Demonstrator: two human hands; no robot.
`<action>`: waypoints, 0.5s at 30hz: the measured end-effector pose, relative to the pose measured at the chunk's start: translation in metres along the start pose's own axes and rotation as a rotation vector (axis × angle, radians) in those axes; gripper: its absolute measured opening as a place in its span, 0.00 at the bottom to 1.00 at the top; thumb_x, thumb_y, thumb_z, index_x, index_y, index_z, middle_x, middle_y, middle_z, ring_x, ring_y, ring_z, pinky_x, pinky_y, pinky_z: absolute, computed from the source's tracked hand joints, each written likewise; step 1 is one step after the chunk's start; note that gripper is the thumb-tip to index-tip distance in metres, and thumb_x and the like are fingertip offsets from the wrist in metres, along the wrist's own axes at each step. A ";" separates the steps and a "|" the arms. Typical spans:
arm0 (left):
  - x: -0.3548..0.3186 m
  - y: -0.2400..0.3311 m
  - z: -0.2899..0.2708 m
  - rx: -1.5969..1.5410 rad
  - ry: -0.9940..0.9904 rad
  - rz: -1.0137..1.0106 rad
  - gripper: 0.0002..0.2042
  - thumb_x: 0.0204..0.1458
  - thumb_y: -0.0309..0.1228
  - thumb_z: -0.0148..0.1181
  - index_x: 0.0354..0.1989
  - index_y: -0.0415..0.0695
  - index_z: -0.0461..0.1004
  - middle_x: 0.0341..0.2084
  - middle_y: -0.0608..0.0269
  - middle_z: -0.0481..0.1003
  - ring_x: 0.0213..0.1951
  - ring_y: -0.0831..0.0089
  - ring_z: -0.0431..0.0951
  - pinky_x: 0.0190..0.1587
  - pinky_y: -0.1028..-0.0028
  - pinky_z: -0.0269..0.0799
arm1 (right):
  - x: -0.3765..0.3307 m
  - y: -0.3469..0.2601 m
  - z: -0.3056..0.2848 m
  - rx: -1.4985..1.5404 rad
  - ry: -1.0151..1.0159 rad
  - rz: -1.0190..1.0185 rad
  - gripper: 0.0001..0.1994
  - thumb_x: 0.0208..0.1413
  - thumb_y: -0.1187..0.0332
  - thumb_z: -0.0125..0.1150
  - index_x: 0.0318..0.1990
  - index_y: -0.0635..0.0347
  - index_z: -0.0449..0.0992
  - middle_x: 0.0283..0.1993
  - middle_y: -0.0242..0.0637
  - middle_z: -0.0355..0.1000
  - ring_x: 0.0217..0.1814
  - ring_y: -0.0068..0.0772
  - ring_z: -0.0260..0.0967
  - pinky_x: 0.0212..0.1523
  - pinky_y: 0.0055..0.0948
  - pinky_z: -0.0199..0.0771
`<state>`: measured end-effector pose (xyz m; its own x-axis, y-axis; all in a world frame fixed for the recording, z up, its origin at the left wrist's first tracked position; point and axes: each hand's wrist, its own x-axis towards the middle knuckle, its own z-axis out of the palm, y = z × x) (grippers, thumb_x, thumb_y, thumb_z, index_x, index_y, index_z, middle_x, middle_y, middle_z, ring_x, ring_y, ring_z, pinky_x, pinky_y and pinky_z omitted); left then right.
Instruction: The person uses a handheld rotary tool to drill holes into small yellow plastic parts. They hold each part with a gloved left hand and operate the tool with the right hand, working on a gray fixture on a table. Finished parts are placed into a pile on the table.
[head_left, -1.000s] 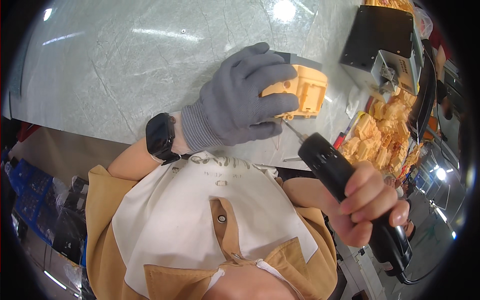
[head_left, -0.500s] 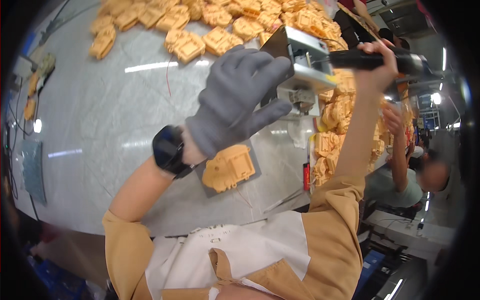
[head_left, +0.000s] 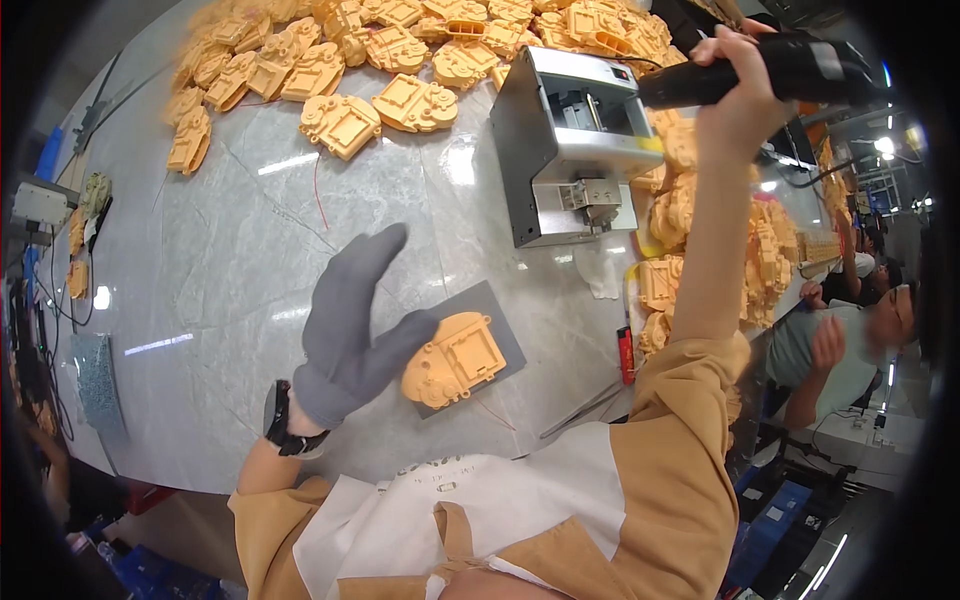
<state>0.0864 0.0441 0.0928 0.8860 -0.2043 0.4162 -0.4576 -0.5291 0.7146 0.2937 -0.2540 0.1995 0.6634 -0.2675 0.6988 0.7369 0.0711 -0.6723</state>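
pale orange plastic took centre stage: one moulded housing (head_left: pixel 462 358) lay flat on a dark grey pad (head_left: pixel 493 300), square recess facing up, rounded end toward eight o'clock, a thin wire (head_left: pixel 497 413) trailing off toward five. and look, between nine and ten o'clock from it, there was the grey-gloved left hand (head_left: pixel 345 345), thumb parted wide from the fingers, black watch (head_left: pixel 285 420) at the wrist! that thumb tip reached the housing's edge in this view; whether it actually touched, you could not tell.

up to one-thirty, well apart from its partner, the bare right hand (head_left: pixel 745 90) had its fingers wrapped firmly round a black power driver (head_left: pixel 690 85), nose pointing to nine o'clock, right by a boxy black-and-silver machine (head_left: pixel 590 150) at one o'clock.

more orange housings (head_left: pixel 340 125) crowded from ten-thirty through noon to one, and another heap (head_left: pixel 690 215) rose at two. at three o'clock lay a small red object (head_left: pixel 626 355), with slim metal tweezers (head_left: pixel 583 407) near four. farther out at three, a co-worker (head_left: pixel 825 355) in a pale top sat, hand raised.
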 end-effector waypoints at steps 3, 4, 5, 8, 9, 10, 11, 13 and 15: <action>-0.035 -0.004 -0.009 -0.003 -0.024 -0.185 0.32 0.46 0.33 0.65 0.60 0.38 0.62 0.47 0.49 0.72 0.47 0.57 0.73 0.51 0.64 0.66 | 0.007 -0.008 -0.005 0.069 -0.097 0.026 0.16 0.46 0.82 0.57 0.45 0.72 0.64 0.23 0.41 0.66 0.25 0.35 0.67 0.36 0.37 0.70; -0.043 -0.004 -0.011 0.015 -0.050 -0.228 0.33 0.45 0.34 0.66 0.60 0.38 0.61 0.47 0.49 0.72 0.47 0.57 0.73 0.51 0.64 0.66 | 0.007 -0.012 -0.005 0.134 -0.119 0.088 0.16 0.46 0.82 0.56 0.45 0.72 0.64 0.23 0.40 0.65 0.26 0.35 0.66 0.38 0.38 0.69; -0.049 -0.003 -0.009 -0.011 -0.057 -0.235 0.34 0.44 0.35 0.67 0.60 0.38 0.61 0.47 0.49 0.72 0.47 0.57 0.73 0.51 0.64 0.66 | 0.004 -0.019 -0.005 0.197 -0.140 0.153 0.16 0.46 0.82 0.56 0.45 0.71 0.64 0.23 0.40 0.65 0.27 0.35 0.66 0.40 0.38 0.68; -0.066 0.010 0.005 0.015 -0.069 -0.234 0.38 0.40 0.41 0.70 0.59 0.38 0.63 0.42 0.51 0.73 0.45 0.57 0.73 0.49 0.65 0.67 | -0.021 -0.050 0.002 0.218 0.001 0.296 0.09 0.46 0.77 0.55 0.36 0.70 0.68 0.21 0.37 0.66 0.28 0.34 0.66 0.42 0.35 0.67; -0.071 0.015 0.013 0.047 -0.132 -0.297 0.38 0.39 0.40 0.70 0.60 0.39 0.62 0.44 0.52 0.73 0.46 0.57 0.73 0.51 0.64 0.67 | -0.037 -0.069 0.001 0.362 -0.131 0.253 0.10 0.47 0.75 0.53 0.38 0.68 0.68 0.24 0.35 0.64 0.30 0.30 0.63 0.43 0.34 0.62; -0.075 0.019 0.023 0.073 -0.165 -0.329 0.39 0.38 0.39 0.71 0.60 0.39 0.61 0.46 0.53 0.72 0.47 0.58 0.73 0.52 0.64 0.66 | -0.055 -0.091 -0.001 0.470 -0.155 0.209 0.10 0.47 0.74 0.52 0.38 0.65 0.68 0.26 0.32 0.63 0.31 0.26 0.60 0.42 0.32 0.58; -0.078 0.021 0.032 0.095 -0.202 -0.352 0.40 0.37 0.38 0.71 0.61 0.40 0.61 0.47 0.53 0.71 0.49 0.58 0.73 0.53 0.63 0.66 | -0.074 -0.107 -0.004 0.509 -0.326 0.173 0.11 0.48 0.74 0.52 0.41 0.62 0.67 0.26 0.31 0.63 0.29 0.26 0.60 0.40 0.31 0.59; -0.081 0.023 0.048 0.059 -0.173 -0.421 0.41 0.37 0.39 0.72 0.62 0.40 0.59 0.49 0.53 0.70 0.48 0.57 0.73 0.54 0.62 0.66 | -0.119 -0.131 -0.013 0.540 -0.481 0.181 0.15 0.49 0.74 0.52 0.47 0.58 0.64 0.26 0.30 0.63 0.24 0.25 0.62 0.37 0.30 0.62; -0.082 0.022 0.057 0.016 -0.135 -0.444 0.43 0.36 0.38 0.72 0.63 0.40 0.57 0.50 0.52 0.68 0.48 0.57 0.73 0.53 0.61 0.66 | -0.157 -0.136 -0.020 0.324 -0.655 0.185 0.19 0.50 0.74 0.53 0.51 0.57 0.60 0.24 0.31 0.63 0.20 0.26 0.62 0.32 0.30 0.64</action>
<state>0.0081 0.0016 0.0426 0.9982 -0.0599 -0.0058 -0.0315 -0.6019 0.7980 0.0866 -0.2414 0.1764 0.6470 0.3951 0.6522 0.5404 0.3658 -0.7577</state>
